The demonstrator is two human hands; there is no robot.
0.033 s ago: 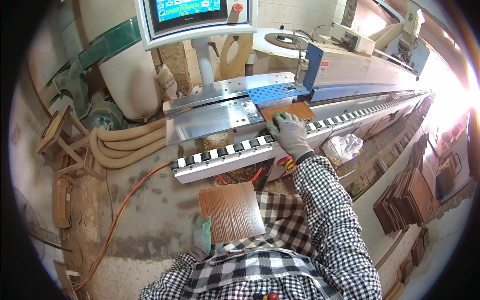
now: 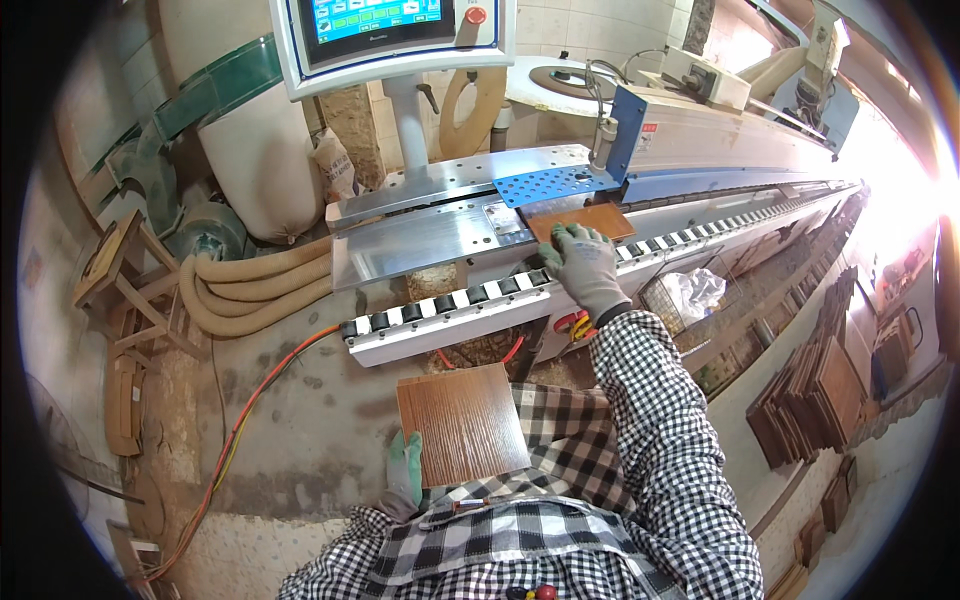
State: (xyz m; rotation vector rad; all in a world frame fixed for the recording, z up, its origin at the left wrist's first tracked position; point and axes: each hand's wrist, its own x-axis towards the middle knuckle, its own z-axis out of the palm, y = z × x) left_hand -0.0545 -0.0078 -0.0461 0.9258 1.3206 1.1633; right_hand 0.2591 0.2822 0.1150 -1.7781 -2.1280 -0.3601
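Observation:
A square brown wood-grain board (image 2: 462,425) is in my left hand (image 2: 404,478), which grips it by its left edge close to my body; the fingers behind it are hidden. My gloved right hand (image 2: 588,272) reaches forward to a second brown board (image 2: 605,218) lying flat on the machine's metal table. Its fingers rest spread on top of that board near the front edge. The far part of this board runs under a blue perforated guard (image 2: 560,186).
A roller rail (image 2: 445,305) runs along the machine's near side. Above stands a control screen (image 2: 375,22) with a red stop button. Ribbed hoses (image 2: 265,290) and a wooden stool (image 2: 125,280) are at left. Stacked brown panels (image 2: 815,400) lean at right; an orange cable (image 2: 250,420) crosses the floor.
My right hand and the board under it have shifted slightly to the right along the machine. My left hand and its board have stayed in place.

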